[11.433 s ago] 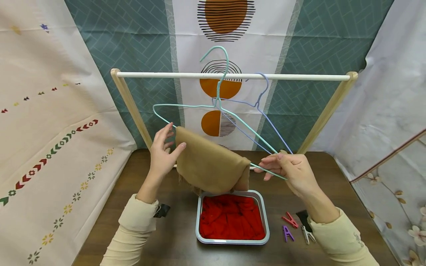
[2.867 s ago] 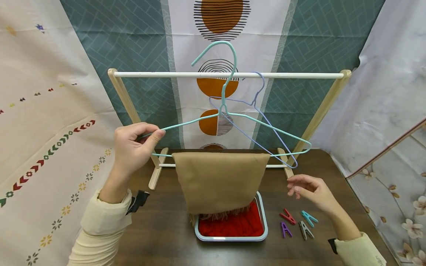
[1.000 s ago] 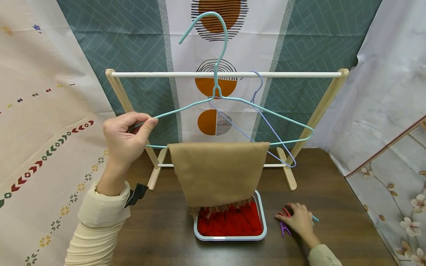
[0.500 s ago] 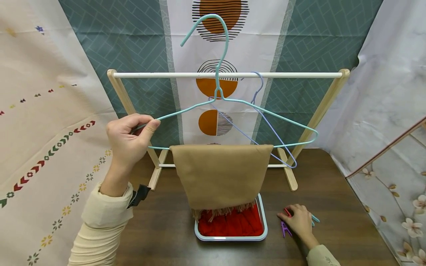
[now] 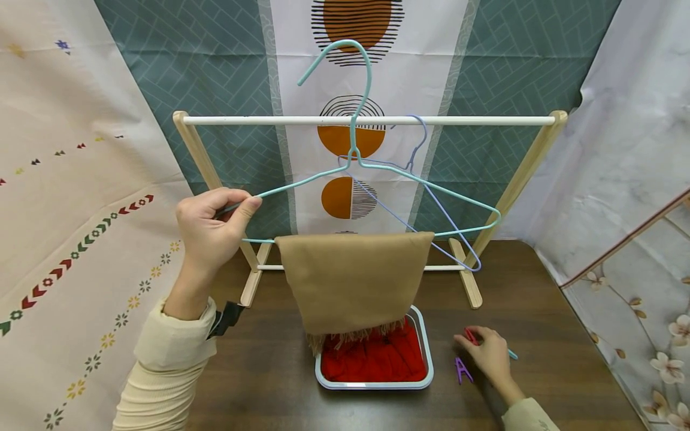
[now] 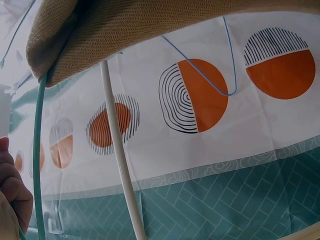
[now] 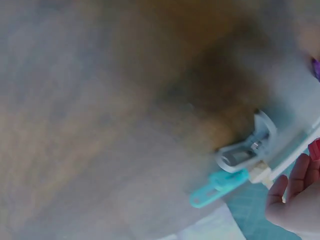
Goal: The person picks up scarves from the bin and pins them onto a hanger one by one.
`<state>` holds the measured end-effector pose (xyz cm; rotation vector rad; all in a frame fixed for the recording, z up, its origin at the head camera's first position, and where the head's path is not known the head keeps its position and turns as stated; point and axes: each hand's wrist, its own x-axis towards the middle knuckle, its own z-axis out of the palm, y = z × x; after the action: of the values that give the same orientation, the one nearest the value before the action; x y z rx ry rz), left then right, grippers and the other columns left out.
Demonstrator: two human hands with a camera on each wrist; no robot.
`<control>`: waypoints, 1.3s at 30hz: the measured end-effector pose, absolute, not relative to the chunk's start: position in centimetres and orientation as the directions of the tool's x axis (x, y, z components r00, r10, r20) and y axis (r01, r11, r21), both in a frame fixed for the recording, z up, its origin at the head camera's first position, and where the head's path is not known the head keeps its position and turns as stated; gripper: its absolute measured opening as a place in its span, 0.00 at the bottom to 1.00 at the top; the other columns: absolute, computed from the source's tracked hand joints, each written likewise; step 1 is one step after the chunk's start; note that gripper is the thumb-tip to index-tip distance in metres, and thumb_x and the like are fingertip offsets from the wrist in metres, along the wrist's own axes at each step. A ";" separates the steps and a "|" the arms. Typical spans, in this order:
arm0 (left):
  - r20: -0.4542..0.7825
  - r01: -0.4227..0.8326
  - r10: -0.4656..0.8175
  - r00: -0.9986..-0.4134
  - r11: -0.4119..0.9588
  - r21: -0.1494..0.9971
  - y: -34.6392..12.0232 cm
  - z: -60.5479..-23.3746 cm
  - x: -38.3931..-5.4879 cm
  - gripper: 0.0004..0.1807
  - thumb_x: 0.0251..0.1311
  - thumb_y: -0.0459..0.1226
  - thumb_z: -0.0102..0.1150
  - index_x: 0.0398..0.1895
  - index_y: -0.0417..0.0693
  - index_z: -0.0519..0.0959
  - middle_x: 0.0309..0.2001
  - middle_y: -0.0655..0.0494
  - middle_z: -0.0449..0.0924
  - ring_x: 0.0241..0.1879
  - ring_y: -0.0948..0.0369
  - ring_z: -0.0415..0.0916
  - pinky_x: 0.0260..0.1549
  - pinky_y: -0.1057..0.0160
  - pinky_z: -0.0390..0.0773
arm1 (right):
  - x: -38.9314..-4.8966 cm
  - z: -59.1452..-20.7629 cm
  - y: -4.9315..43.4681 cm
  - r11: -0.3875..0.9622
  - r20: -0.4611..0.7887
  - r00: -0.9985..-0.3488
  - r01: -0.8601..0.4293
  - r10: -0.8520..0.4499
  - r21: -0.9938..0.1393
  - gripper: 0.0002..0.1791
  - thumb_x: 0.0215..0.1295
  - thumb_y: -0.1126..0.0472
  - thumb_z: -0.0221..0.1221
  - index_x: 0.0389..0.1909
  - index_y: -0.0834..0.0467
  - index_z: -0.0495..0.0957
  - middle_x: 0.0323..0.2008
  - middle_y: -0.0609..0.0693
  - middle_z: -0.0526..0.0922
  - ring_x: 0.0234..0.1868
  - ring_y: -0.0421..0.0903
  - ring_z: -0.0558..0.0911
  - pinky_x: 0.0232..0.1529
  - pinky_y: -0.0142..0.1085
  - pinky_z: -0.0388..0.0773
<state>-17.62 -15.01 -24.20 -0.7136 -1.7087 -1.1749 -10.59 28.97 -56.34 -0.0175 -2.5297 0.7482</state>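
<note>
My left hand (image 5: pixel 212 224) pinches the left arm of a mint-green clothes hanger (image 5: pixel 356 134), held up in front of the rack. A tan fringed scarf (image 5: pixel 353 281) hangs folded over the hanger's bottom bar; in the left wrist view the scarf (image 6: pixel 110 30) fills the top. Low on the right, my right hand (image 5: pixel 493 356) pinches a red clothespin (image 5: pixel 471 336) between thumb and fingers. A purple clothespin (image 5: pixel 462 370) lies left of that hand, and a teal clothespin (image 5: pixel 512 354) shows past its right side. In the right wrist view, a grey clothespin (image 7: pixel 245 150) lies beside the teal one.
A rack with a white rail (image 5: pixel 242 121) and wooden legs stands behind, a blue hanger (image 5: pixel 439 209) hooked on it. Under the scarf sits a pale tray (image 5: pixel 374 386) of red cloth (image 5: pixel 372 362) on the dark wooden table (image 5: pixel 259 383). Patterned curtains enclose the sides and back.
The scarf went from bunched to hanging evenly. My right hand left the hanger, came down to the clothespins and took the red one. The hanger rose, then dipped slightly in my left hand.
</note>
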 end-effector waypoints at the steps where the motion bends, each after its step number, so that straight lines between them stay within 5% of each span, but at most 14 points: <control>1: 0.909 0.836 -0.036 -0.415 0.379 0.397 -15.0 -24.2 -17.6 0.04 0.38 0.20 0.64 0.15 0.31 0.79 0.12 0.60 0.67 0.13 0.71 0.55 0.15 0.75 0.54 | -10.6 -56.1 28.9 0.846 0.476 -0.867 -0.138 0.149 -0.516 0.19 0.34 0.60 0.73 0.27 0.67 0.81 0.24 0.58 0.81 0.26 0.57 0.79 0.27 0.50 0.73; 8: 0.906 0.831 -0.044 -0.421 0.381 0.404 -14.9 -24.2 -17.6 0.04 0.38 0.20 0.64 0.15 0.30 0.79 0.13 0.62 0.67 0.13 0.71 0.55 0.15 0.75 0.54 | -10.7 -54.3 28.6 0.833 0.541 -0.827 -0.188 0.151 -0.520 0.19 0.30 0.62 0.74 0.26 0.66 0.81 0.22 0.56 0.81 0.24 0.54 0.79 0.23 0.46 0.72; 18: 0.907 0.833 -0.048 -0.419 0.376 0.405 -14.9 -24.3 -17.5 0.04 0.38 0.20 0.65 0.15 0.31 0.79 0.14 0.65 0.68 0.13 0.71 0.55 0.15 0.76 0.54 | -10.7 -51.9 27.6 0.803 0.602 -0.782 -0.249 0.163 -0.541 0.19 0.26 0.65 0.75 0.25 0.63 0.82 0.21 0.51 0.81 0.22 0.43 0.77 0.23 0.26 0.68; 23: 0.908 0.834 -0.046 -0.416 0.379 0.401 -14.9 -24.5 -17.5 0.04 0.38 0.21 0.65 0.15 0.31 0.79 0.14 0.65 0.68 0.13 0.71 0.55 0.15 0.76 0.54 | -10.2 -49.9 26.9 0.775 0.615 -0.770 -0.282 0.169 -0.566 0.20 0.25 0.67 0.75 0.27 0.63 0.82 0.22 0.50 0.81 0.23 0.45 0.78 0.25 0.25 0.70; 30: 0.910 0.834 -0.043 -0.413 0.383 0.397 -15.0 -24.4 -17.5 0.04 0.37 0.21 0.65 0.15 0.30 0.79 0.14 0.65 0.69 0.13 0.72 0.55 0.15 0.76 0.55 | -9.8 -46.9 26.3 0.711 0.656 -0.737 -0.373 0.163 -0.596 0.20 0.27 0.70 0.74 0.29 0.63 0.82 0.22 0.51 0.81 0.25 0.31 0.74 0.23 0.21 0.69; 39: 0.910 0.830 -0.037 -0.413 0.396 0.393 -14.9 -24.3 -17.6 0.04 0.39 0.22 0.64 0.15 0.31 0.79 0.13 0.64 0.68 0.13 0.71 0.55 0.15 0.76 0.55 | -9.7 -44.0 26.0 0.653 0.661 -0.730 -0.418 0.172 -0.632 0.20 0.29 0.76 0.72 0.30 0.64 0.81 0.24 0.55 0.82 0.24 0.30 0.73 0.28 0.21 0.68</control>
<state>-17.55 -14.92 -24.32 -0.6999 -1.7145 -1.1570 -9.67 26.00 -43.96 0.1902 -2.1525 1.0570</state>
